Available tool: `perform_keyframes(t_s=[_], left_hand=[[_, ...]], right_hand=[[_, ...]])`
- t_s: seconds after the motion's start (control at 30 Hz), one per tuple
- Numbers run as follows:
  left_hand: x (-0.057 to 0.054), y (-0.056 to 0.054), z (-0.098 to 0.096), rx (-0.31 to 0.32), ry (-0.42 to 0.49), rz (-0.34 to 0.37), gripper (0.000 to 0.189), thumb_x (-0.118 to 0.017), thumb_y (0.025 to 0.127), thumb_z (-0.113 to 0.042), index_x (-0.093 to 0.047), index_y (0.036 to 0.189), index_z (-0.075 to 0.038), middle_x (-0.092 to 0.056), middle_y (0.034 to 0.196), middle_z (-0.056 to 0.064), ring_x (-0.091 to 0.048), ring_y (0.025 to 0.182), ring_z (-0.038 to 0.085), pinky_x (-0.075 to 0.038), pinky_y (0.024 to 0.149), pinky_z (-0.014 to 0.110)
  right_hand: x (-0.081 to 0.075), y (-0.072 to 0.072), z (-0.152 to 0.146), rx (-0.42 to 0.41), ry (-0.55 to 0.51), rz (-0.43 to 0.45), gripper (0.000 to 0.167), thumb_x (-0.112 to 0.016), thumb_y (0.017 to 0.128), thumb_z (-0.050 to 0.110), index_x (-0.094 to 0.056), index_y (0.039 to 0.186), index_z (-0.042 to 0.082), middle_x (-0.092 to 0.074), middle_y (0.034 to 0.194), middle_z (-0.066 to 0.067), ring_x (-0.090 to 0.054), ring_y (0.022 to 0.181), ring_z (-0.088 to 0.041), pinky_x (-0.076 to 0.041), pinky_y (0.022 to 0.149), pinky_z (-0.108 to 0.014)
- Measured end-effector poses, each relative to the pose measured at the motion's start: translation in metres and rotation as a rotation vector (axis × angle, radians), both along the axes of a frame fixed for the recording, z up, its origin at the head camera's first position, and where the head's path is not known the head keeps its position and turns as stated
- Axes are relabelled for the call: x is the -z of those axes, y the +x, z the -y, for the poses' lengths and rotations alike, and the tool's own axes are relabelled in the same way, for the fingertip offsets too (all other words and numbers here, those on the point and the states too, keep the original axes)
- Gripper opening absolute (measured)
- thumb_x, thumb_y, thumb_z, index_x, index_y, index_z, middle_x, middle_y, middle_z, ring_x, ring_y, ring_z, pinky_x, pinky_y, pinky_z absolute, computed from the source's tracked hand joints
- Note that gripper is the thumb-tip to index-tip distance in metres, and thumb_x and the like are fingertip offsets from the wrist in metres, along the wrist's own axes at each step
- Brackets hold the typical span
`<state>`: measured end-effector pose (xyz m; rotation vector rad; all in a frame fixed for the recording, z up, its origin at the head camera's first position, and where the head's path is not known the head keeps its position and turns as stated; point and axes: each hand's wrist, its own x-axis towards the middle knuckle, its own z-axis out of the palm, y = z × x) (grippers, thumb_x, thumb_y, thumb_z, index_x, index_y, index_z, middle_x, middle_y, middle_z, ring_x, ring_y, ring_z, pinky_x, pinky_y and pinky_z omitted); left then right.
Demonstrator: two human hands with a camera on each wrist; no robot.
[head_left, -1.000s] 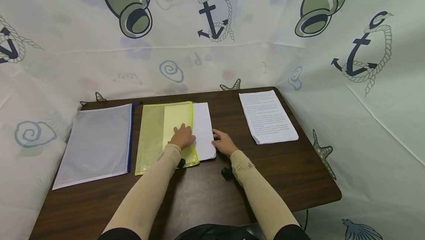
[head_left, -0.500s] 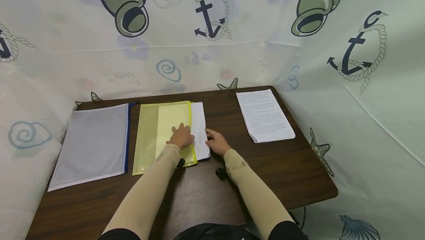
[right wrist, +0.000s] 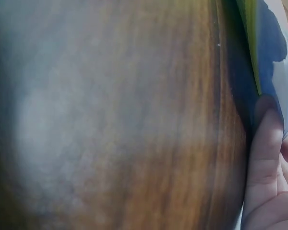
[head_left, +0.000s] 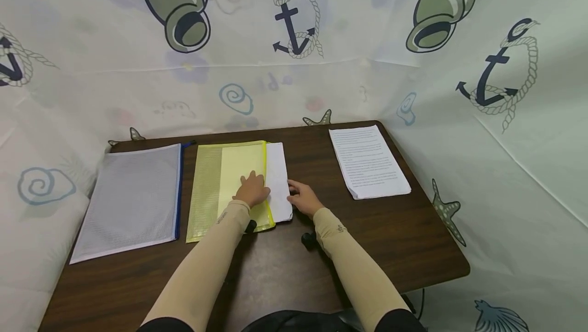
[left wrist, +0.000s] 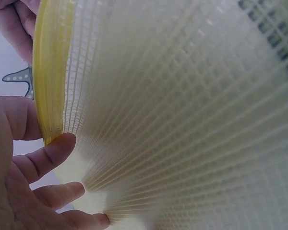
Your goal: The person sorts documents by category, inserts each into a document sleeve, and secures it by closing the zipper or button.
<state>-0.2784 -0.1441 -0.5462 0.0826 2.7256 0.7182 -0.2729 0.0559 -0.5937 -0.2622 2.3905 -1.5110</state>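
Note:
A yellow mesh zipper pouch (head_left: 206, 189) lies on the table, with a stack of white paper (head_left: 277, 184) partly inside it and its right strip sticking out. My left hand (head_left: 252, 189) rests on top of the pouch near its yellow zipper edge; in the left wrist view its spread fingers (left wrist: 62, 194) touch the mesh. At the paper's right edge, my right hand (head_left: 305, 198) holds the stack with curled fingers. Only part of the right hand (right wrist: 271, 177) shows in the right wrist view, at the paper's edge.
A white mesh pouch with a blue zipper (head_left: 128, 199) lies to the left. Another stack of printed paper (head_left: 369, 161) is at the back right of the brown table (head_left: 358, 240). A patterned curtain (head_left: 353, 82) hangs behind and beside the table.
The paper stack has slid slightly left, deeper into the yellow pouch, and my right hand moved with it. My left hand stays in place on the pouch.

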Motion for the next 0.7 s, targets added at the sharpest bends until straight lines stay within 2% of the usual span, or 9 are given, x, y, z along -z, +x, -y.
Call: perform_keyframes(t_s=[0.2,0.37,0.5,0.7], left_hand=[[0.002,-0.001,-0.003,0.005,-0.008,0.016,0.052,-0.047,0.101,-0.022,-0.046,0.148,0.001,-0.014,0.166,0.025,-0.007,0.148,0.056,-0.029,0.100,0.080],[0.001,-0.002,-0.007,0.025,-0.021,-0.051,0.047,-0.051,0.099,-0.019,-0.051,0.139,0.007,-0.021,0.162,0.030,-0.017,0.143,0.062,-0.036,0.104,0.069],[0.002,-0.003,-0.009,0.036,-0.029,-0.071,0.044,-0.052,0.098,-0.018,-0.055,0.133,0.008,-0.025,0.159,0.032,-0.022,0.140,0.063,-0.039,0.103,0.066],[0.008,-0.005,-0.010,0.046,-0.039,-0.101,0.038,-0.053,0.097,-0.018,-0.059,0.124,0.008,-0.033,0.153,0.033,-0.034,0.132,0.061,-0.043,0.097,0.061]], right_hand=[[0.001,0.000,0.001,-0.008,0.005,-0.014,0.057,-0.061,0.098,0.001,-0.044,0.153,0.005,-0.058,0.138,-0.022,-0.058,0.124,-0.030,-0.053,0.094,-0.039],[0.000,-0.002,0.008,-0.044,-0.009,-0.029,0.058,-0.060,0.100,0.002,-0.042,0.154,0.006,-0.056,0.141,-0.023,-0.060,0.119,-0.030,-0.053,0.092,-0.038],[0.001,-0.001,0.011,-0.056,-0.011,-0.018,0.058,-0.059,0.100,0.003,-0.041,0.155,0.006,-0.056,0.141,-0.022,-0.062,0.114,-0.029,-0.053,0.090,-0.037],[-0.001,0.002,0.009,-0.040,-0.026,-0.007,0.058,-0.059,0.100,0.005,-0.040,0.155,0.005,-0.055,0.141,-0.023,-0.057,0.125,-0.032,-0.052,0.094,-0.040]])
